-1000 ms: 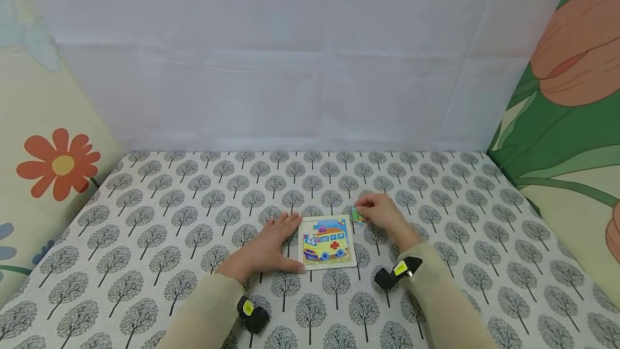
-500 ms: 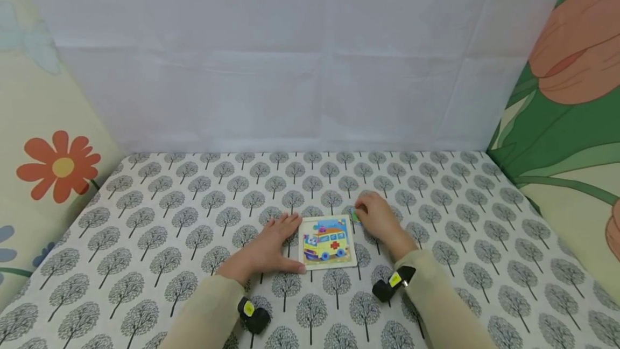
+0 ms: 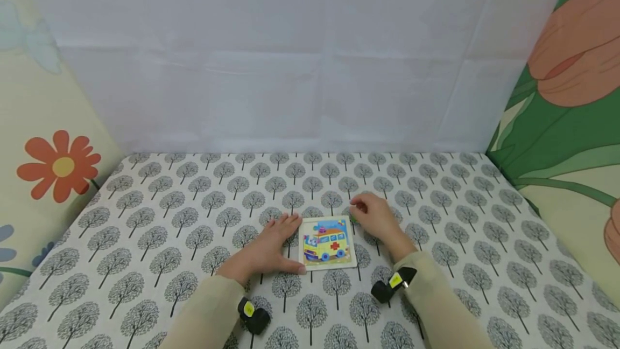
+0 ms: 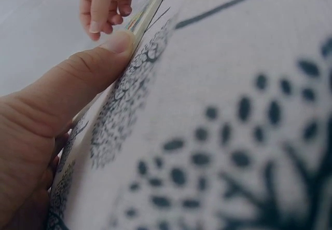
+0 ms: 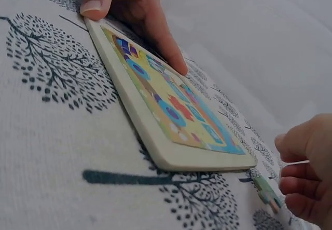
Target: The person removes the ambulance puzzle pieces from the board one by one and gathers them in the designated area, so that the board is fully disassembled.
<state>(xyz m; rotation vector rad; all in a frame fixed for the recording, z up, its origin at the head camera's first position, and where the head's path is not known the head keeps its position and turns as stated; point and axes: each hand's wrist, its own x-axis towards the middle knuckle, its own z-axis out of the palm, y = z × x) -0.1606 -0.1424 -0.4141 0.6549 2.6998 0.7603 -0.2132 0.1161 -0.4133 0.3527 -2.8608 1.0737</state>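
A square white-framed puzzle (image 3: pixel 326 243) with a yellow ambulance picture lies flat on the cloth; the upper left of its picture is pale. My left hand (image 3: pixel 271 246) rests spread at its left side. The thumb (image 4: pixel 118 43) touches the frame's near-left corner and a finger reaches along the left edge. At the frame's far-right corner is my right hand (image 3: pixel 377 214), its fingers loosely curled and seemingly holding nothing. Just under those fingers, a small green piece (image 5: pixel 267 192) lies on the cloth, partly hidden by the hand in the head view.
A white cloth (image 3: pixel 194 284) printed with grey trees covers the table. Behind it hangs a plain white sheet (image 3: pixel 271 96). Flowered panels (image 3: pixel 63 166) stand on both sides.
My right hand has shifted slightly left, toward the frame. The green piece, earlier at its fingertips, now lies on the cloth beside the frame. My left hand has stayed in place.
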